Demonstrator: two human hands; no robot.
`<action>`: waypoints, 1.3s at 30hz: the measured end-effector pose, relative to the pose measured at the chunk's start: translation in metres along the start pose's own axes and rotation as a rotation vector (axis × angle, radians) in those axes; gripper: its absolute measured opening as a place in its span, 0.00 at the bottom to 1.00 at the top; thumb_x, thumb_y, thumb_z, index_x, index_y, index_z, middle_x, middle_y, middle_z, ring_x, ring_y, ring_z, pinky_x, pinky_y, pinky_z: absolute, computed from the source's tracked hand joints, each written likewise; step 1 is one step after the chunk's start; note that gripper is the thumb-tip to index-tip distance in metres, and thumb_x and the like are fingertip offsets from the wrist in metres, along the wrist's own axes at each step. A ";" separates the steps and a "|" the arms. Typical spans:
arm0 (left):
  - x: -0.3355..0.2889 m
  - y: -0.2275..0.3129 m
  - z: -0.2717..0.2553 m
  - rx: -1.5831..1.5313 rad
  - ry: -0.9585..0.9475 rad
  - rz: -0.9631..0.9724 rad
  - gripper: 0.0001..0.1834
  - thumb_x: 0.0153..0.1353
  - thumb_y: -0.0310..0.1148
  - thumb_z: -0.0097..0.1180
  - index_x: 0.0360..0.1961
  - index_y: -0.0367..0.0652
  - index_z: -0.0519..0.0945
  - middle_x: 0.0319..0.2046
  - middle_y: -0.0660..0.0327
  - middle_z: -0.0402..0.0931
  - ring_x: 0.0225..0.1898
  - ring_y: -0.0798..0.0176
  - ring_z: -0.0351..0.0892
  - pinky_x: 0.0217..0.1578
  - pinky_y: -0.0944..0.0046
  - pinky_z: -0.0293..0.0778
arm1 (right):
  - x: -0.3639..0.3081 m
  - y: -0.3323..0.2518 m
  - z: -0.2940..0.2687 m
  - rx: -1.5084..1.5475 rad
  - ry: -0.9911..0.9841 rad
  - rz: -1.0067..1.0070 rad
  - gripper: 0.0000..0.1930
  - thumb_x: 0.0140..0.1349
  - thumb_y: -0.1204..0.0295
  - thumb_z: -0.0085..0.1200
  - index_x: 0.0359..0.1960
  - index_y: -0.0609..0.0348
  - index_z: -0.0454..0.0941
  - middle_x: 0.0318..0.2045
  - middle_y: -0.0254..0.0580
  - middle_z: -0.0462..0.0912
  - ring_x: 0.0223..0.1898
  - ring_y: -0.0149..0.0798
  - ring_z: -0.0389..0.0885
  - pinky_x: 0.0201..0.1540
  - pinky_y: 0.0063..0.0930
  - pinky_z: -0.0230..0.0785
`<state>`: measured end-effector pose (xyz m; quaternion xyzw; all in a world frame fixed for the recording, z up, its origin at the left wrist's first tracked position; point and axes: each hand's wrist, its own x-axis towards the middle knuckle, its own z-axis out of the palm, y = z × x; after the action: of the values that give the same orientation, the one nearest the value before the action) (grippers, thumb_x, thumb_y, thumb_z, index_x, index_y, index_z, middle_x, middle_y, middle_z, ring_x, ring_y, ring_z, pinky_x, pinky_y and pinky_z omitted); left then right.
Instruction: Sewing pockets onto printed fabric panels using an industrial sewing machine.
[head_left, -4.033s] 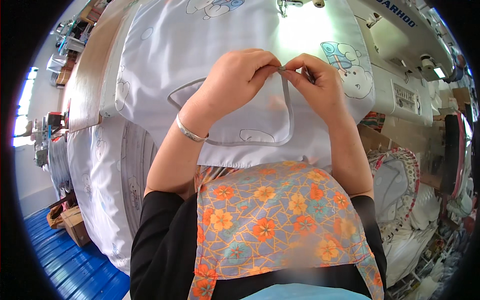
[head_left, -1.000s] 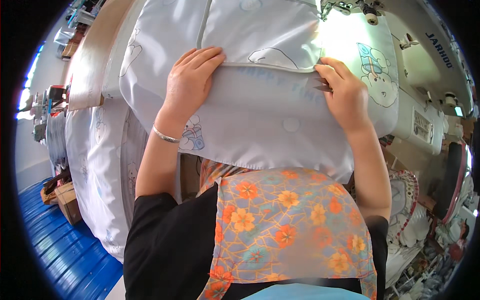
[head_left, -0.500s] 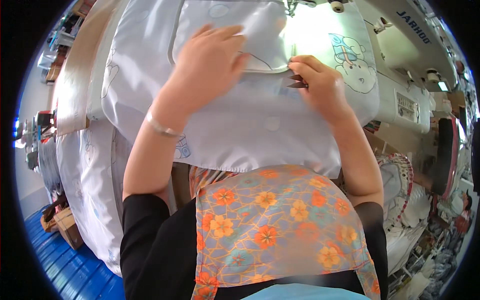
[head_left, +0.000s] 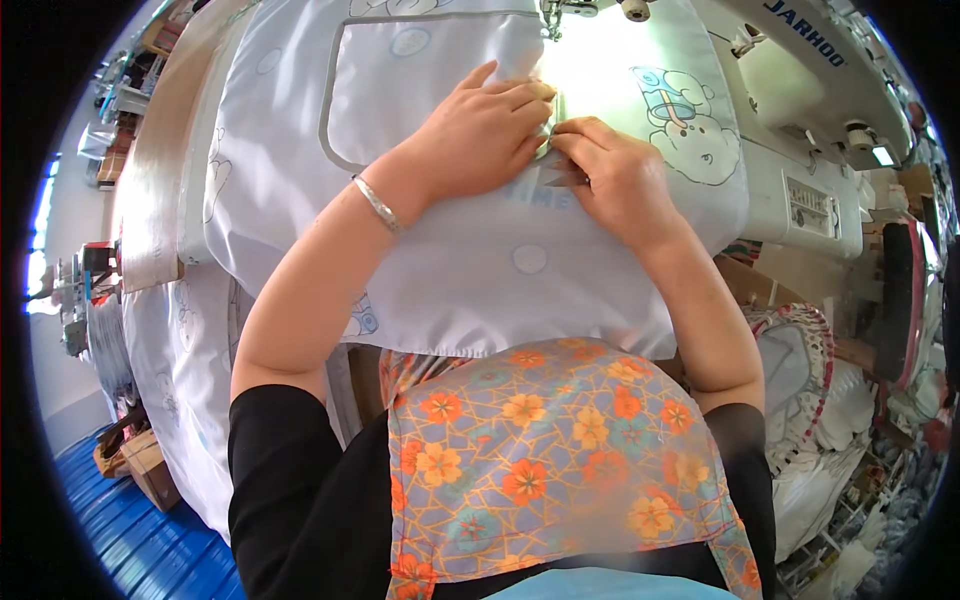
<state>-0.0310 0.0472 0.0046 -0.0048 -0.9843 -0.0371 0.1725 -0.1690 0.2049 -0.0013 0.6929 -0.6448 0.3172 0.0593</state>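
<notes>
White satiny fabric (head_left: 430,270) with printed cartoon bears spreads over the sewing table. On it lies a white rounded panel (head_left: 385,90) edged in grey piping. My left hand (head_left: 480,135) rests on the panel's right part, fingers stretched rightward, one apart from the others, thumb near the edge. Close by, my right hand (head_left: 615,175) pinches at the panel's lower right edge. Tucked in that same hand are thread snips (head_left: 566,178), their dark pointed blades poking out leftward. The fingers hide the panel's corner. Just beyond is the sewing machine's presser foot (head_left: 552,22), brightly lit.
The sewing machine's pale body (head_left: 800,90) stands at the right. More printed white fabric (head_left: 170,370) hangs down on the left beside a wooden board (head_left: 165,150). A cardboard box (head_left: 150,468) sits on the blue floor (head_left: 150,540). White cloth bundles (head_left: 830,430) lie at lower right.
My left hand has come down and right onto the panel, close to the right hand. The panel and fabric appear slightly farther left. The right hand keeps the snips and the edge.
</notes>
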 end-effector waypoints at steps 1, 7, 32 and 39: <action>0.003 0.002 0.001 -0.063 0.020 -0.006 0.20 0.60 0.37 0.54 0.53 0.46 0.76 0.55 0.58 0.73 0.60 0.59 0.69 0.58 0.48 0.63 | -0.002 0.000 -0.001 0.011 -0.020 0.027 0.18 0.42 0.85 0.58 0.39 0.59 0.80 0.40 0.36 0.81 0.30 0.36 0.82 0.32 0.26 0.76; 0.002 0.009 0.000 -0.046 0.084 0.002 0.17 0.60 0.34 0.53 0.51 0.45 0.78 0.53 0.60 0.75 0.56 0.60 0.72 0.56 0.52 0.66 | -0.089 0.011 -0.034 0.186 0.258 0.354 0.16 0.52 0.87 0.54 0.43 0.61 0.80 0.46 0.42 0.80 0.33 0.29 0.78 0.32 0.21 0.72; 0.018 -0.017 0.008 -0.033 0.132 0.028 0.13 0.62 0.32 0.51 0.47 0.42 0.79 0.49 0.59 0.77 0.50 0.55 0.76 0.53 0.56 0.70 | -0.256 0.027 -0.067 0.781 0.080 1.350 0.16 0.53 0.79 0.62 0.45 0.63 0.77 0.37 0.33 0.83 0.37 0.28 0.80 0.42 0.24 0.72; 0.032 -0.036 0.014 -0.006 0.130 0.022 0.13 0.62 0.32 0.50 0.45 0.41 0.80 0.49 0.58 0.78 0.51 0.55 0.76 0.53 0.56 0.71 | -0.267 0.036 -0.075 0.659 0.051 1.421 0.16 0.53 0.76 0.62 0.44 0.63 0.77 0.35 0.32 0.83 0.32 0.25 0.78 0.37 0.22 0.71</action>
<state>-0.0670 0.0120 -0.0003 -0.0138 -0.9708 -0.0384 0.2365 -0.2210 0.4642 -0.0914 0.0884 -0.8046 0.4701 -0.3518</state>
